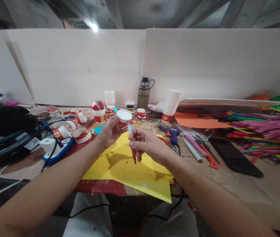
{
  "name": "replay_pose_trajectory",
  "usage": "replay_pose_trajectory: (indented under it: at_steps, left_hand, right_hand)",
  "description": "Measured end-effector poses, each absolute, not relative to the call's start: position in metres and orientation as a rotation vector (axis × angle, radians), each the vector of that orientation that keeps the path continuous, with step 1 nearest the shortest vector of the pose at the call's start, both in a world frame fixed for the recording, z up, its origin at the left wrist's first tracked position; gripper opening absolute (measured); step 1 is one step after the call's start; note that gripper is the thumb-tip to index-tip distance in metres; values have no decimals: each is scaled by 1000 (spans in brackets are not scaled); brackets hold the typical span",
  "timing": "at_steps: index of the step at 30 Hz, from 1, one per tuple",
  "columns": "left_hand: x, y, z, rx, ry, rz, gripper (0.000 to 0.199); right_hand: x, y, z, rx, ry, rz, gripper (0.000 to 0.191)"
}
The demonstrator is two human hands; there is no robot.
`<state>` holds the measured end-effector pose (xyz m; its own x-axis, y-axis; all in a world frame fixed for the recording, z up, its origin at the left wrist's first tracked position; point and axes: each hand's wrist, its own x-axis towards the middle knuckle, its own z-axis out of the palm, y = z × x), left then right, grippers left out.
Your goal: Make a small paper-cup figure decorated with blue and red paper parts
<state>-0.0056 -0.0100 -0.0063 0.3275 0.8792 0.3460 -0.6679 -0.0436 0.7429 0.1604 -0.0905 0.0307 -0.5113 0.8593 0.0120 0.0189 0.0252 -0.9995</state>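
My left hand (110, 131) is closed on a short cut paper cup (124, 115), its round white face turned toward me. A bit of light blue paper (115, 109) shows at the cup's upper left edge. In my right hand (143, 143) is a red pen (132, 149) with a clear barrel. One end of the pen points down toward the yellow paper (105, 166), and its upper end is close to the cup's lower right rim. Whether pen and cup touch, I cannot tell. Below both hands lie the yellow sheets, with small scraps on them.
Several cut cup rings (81, 135) lie to the left, near a blue-and-white power strip (64, 149). At the back stand a water bottle (143, 93) and a stack of paper cups (172, 105). A blue glue gun (174, 135), a phone (235, 156) and pipe cleaners (270, 126) are right.
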Motion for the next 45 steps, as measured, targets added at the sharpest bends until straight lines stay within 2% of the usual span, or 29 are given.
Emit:
replay_pose_trajectory:
  at_steps: [8,13,22,28,45]
  left_hand:
    - [-9,-8,-4,948,269,1288,38]
    - [-11,-7,-2,977,263,1288,39]
    - [-13,-5,-4,986,263,1259,44]
    - [-11,-9,-4,966,302,1223,35]
    - [-11,-5,-6,903,343,1206,32]
  right_hand:
    - [165,-87,29,-1003,-1741,1392,10]
    - [168,-88,35,-1135,-1808,1239,15]
    - [179,-83,35,-1149,-2094,678,18]
    - [180,-81,34,-1202,-2181,357,27]
    - [183,-76,30,-1208,-2171,251,30]
